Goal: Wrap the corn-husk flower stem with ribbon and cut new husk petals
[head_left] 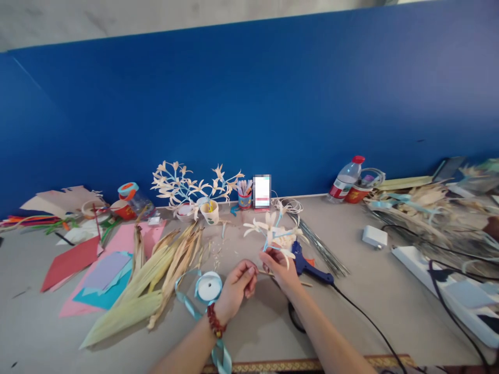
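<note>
My right hand is closed around the blue-wrapped stem of a spray of pale corn-husk flowers, held upright over the table. Just to its left, my left hand has its fingers pinched together; whatever they grip is hidden or too small to name. A thin tan strip runs from near the left fingertips behind the right wrist. Beside my left hand lies a roll of light blue ribbon, its loose tail trailing under the left wrist. Right of the flowers rests a blue glue gun with a black cord.
Dried corn husks and coloured paper lie left. Behind stand a paper cup with husk flowers, a pen holder and a lit phone. Right are wires, a bottle, a white adapter and a power strip.
</note>
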`<state>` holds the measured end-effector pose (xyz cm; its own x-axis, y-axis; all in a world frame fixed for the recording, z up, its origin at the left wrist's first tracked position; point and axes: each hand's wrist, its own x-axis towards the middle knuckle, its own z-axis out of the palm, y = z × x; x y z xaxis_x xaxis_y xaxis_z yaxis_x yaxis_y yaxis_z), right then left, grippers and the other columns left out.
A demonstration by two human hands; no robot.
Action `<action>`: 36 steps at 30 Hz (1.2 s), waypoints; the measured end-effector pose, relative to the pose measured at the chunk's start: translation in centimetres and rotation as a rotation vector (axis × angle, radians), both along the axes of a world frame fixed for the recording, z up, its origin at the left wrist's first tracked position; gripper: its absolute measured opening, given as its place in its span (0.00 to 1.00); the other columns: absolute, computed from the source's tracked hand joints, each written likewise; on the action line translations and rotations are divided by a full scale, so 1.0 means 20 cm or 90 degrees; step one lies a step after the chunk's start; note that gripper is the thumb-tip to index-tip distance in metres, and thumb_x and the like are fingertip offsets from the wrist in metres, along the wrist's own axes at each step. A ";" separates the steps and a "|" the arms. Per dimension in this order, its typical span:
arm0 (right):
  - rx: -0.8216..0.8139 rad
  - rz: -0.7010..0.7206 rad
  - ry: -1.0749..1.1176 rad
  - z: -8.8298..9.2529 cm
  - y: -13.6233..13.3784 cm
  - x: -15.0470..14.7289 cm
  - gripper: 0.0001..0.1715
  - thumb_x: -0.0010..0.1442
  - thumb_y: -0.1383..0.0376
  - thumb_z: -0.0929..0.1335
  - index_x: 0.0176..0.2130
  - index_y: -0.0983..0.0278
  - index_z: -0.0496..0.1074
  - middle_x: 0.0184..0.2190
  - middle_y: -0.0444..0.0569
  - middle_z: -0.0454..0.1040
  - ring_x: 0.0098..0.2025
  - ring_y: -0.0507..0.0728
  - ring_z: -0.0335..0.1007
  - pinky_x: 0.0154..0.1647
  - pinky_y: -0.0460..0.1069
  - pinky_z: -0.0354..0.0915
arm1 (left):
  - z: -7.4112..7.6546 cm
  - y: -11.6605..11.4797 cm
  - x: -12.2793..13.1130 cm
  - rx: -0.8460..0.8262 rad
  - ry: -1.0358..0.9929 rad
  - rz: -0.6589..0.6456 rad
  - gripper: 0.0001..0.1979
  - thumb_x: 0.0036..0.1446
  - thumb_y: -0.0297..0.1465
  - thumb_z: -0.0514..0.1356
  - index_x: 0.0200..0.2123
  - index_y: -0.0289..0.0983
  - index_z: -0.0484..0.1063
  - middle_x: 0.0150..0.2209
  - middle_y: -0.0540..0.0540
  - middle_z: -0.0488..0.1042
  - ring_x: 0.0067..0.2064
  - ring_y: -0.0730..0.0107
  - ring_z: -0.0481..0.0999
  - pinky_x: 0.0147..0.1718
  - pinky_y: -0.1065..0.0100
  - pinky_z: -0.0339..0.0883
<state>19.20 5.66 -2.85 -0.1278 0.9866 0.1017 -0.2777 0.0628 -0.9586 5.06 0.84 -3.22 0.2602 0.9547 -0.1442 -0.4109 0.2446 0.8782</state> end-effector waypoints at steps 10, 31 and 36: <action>0.011 0.021 -0.006 0.03 0.00 0.01 0.15 0.55 0.55 0.72 0.30 0.63 0.71 0.20 0.41 0.67 0.20 0.48 0.58 0.20 0.44 0.58 | 0.03 0.00 -0.02 -0.048 -0.039 0.000 0.17 0.53 0.43 0.64 0.32 0.37 0.64 0.18 0.59 0.54 0.18 0.82 0.46 0.16 0.76 0.36; 0.043 0.088 -0.051 0.03 -0.03 0.00 0.17 0.55 0.55 0.72 0.26 0.62 0.66 0.19 0.40 0.68 0.19 0.48 0.57 0.20 0.44 0.55 | 0.00 0.00 -0.03 -0.027 -0.058 -0.020 0.14 0.56 0.41 0.62 0.32 0.37 0.64 0.17 0.58 0.55 0.17 0.82 0.46 0.16 0.76 0.37; 0.041 0.036 -0.060 0.01 -0.02 0.00 0.18 0.51 0.55 0.74 0.24 0.63 0.66 0.17 0.39 0.64 0.18 0.48 0.55 0.20 0.44 0.54 | -0.02 -0.01 -0.01 -0.020 -0.012 0.007 0.16 0.54 0.42 0.63 0.33 0.37 0.64 0.20 0.56 0.62 0.18 0.82 0.52 0.17 0.76 0.41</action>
